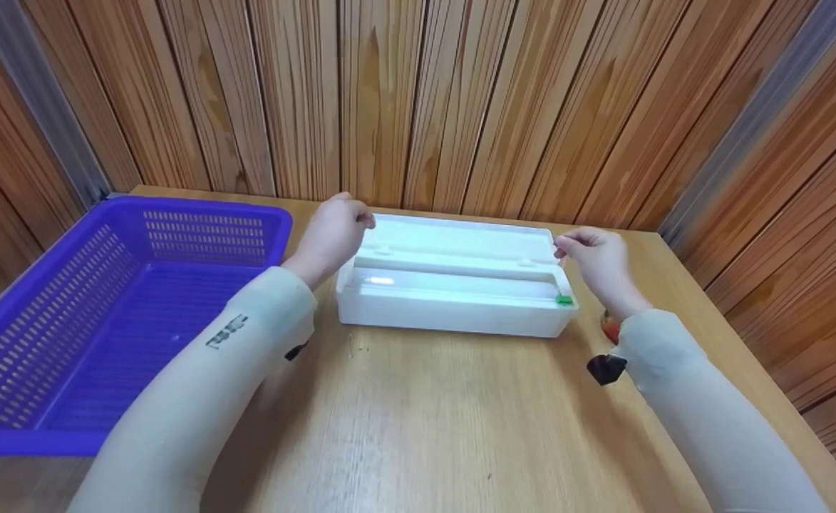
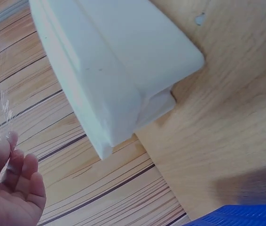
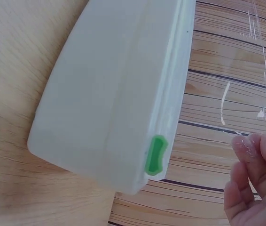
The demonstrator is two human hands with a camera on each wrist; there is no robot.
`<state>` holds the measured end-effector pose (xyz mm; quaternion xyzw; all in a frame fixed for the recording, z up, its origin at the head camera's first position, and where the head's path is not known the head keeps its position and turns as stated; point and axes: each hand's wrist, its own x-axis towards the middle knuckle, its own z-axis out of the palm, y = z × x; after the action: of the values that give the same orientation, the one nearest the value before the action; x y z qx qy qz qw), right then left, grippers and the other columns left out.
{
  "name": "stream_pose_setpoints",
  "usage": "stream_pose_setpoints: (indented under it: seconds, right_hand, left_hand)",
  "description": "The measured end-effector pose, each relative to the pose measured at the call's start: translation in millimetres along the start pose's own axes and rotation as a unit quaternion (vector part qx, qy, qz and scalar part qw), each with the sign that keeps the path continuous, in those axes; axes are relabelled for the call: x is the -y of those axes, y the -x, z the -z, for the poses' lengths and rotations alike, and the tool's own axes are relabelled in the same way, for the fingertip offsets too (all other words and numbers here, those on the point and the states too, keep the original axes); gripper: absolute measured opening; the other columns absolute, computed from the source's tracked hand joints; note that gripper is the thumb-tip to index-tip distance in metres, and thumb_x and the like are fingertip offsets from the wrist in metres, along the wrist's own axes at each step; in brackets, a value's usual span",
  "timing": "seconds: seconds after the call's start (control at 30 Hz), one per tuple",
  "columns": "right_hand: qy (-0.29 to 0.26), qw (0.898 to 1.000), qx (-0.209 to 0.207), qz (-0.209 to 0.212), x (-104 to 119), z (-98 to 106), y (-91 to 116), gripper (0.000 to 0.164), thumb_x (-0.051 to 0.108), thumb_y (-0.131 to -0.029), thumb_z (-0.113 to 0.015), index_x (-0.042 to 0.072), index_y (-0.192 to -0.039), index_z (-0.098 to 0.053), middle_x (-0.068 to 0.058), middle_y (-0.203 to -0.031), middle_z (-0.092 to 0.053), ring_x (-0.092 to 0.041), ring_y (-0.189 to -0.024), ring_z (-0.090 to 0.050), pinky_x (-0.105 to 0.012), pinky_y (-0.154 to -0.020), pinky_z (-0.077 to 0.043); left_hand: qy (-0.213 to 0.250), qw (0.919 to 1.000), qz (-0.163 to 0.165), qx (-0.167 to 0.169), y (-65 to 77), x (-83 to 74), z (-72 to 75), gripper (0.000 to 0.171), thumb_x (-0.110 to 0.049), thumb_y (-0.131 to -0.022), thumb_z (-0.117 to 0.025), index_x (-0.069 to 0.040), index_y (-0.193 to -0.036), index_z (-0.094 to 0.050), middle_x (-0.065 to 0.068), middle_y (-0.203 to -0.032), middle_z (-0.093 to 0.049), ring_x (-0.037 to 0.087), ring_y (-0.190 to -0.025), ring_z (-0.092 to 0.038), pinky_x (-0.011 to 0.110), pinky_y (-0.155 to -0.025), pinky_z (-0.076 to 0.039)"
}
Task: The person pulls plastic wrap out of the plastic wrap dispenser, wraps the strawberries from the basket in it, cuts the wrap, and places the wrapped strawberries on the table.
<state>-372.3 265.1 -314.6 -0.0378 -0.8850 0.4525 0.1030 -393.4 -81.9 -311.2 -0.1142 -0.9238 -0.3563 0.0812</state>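
Clear plastic film point(image 3: 224, 104), seemingly one sheet, is pinched by two hands, left hand point(image 1: 334, 231) and right hand point(image 1: 599, 265), fingertips together; one white oblong box point(image 1: 446, 317) with one green slider point(image 1: 564, 301) sits between their fingers.

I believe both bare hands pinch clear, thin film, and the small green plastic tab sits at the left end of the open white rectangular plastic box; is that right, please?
Not quite: the small green plastic tab sits at the right end of the open white plastic box, as the head view shows. The left hand and right hand do pinch clear, thin film.
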Motion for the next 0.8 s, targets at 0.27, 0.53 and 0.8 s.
stream_pose_setpoints:
  seconds: [0.27,0.53,0.8]
  right_hand:
    - [-0.01,0.999,-0.026,0.03,10,7,1,0.029,0.036,-0.084,-0.052,0.011,-0.094,-0.063,0.006,-0.078,-0.063,-0.012,-0.081,-0.054,-0.025,-0.076,-0.043]
    - [-0.018,0.998,-0.042,0.044,23,17,3,0.029,0.035,-0.083,-0.053,0.011,-0.095,-0.063,0.008,-0.078,-0.063,-0.011,-0.079,-0.056,-0.015,-0.072,-0.046]
    - [-0.031,0.997,-0.055,0.05,37,25,3,0.03,0.036,-0.082,-0.054,0.011,-0.096,-0.064,0.009,-0.079,-0.064,-0.008,-0.076,-0.057,-0.013,-0.071,-0.048]
  left_hand:
    - [0.043,0.9987,0.025,0.011,-0.3,-7.5,11.7,0.02,-0.017,-0.092,-0.042,-0.012,-0.093,-0.062,0.001,-0.097,-0.061,0.016,-0.091,-0.055,0.031,-0.08,-0.048]
    - [0.074,0.9969,0.024,0.008,2.7,-15.9,24.6,0.022,-0.018,-0.092,-0.041,-0.012,-0.101,-0.06,0.001,-0.102,-0.06,0.014,-0.094,-0.054,0.028,-0.081,-0.048]
    - [0.108,0.994,0.017,-0.001,2.6,-23.3,37.0,0.021,-0.018,-0.092,-0.043,-0.011,-0.102,-0.06,0.0,-0.103,-0.06,0.012,-0.094,-0.055,0.024,-0.082,-0.048]
